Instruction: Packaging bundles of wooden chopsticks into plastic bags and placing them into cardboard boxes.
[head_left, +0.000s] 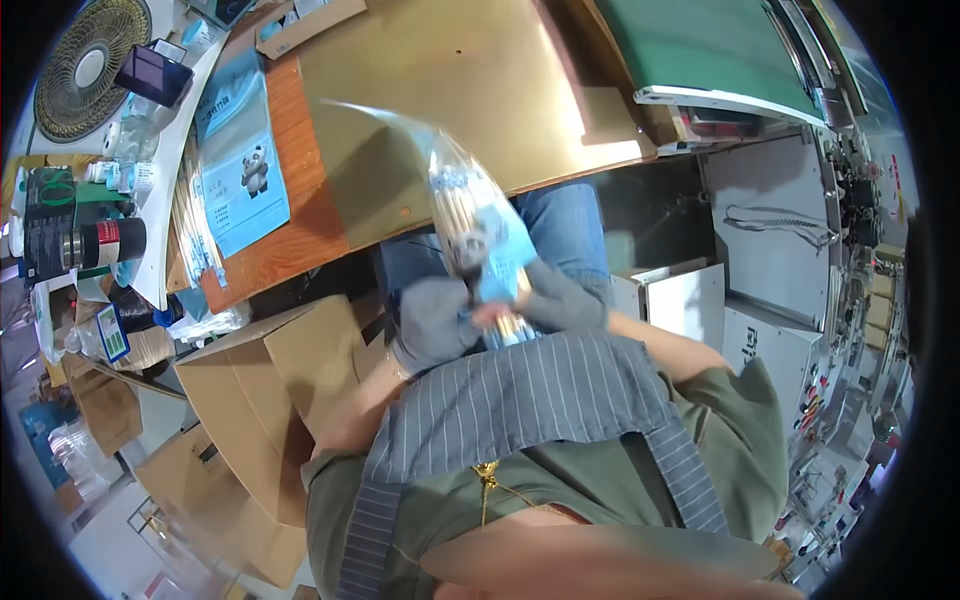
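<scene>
Over my lap I hold a clear plastic bag (462, 235) with blue print and a panda picture, its loose end pointing up toward the table. Inside it is a bundle of slim wooden sticks (455, 195) with blue patterned ends, resembling chopsticks. More stick ends show below my hands, by the apron. My left hand (432, 318), in a grey fingerless glove, is closed at the bag's lower left side. From the right, my right hand (562, 298), gloved likewise, closes round the lower part of the bag and sticks. Some fingers are hidden or blurred.
Flat blue panda-printed bags (240, 170) lie at the table's left, beside loose wooden sticks (190, 215). A brown board (400, 60) covers much of the table. Open cardboard boxes (270, 380) stand at my left; a white shelf there holds a phone (153, 74) and a fan (90, 68).
</scene>
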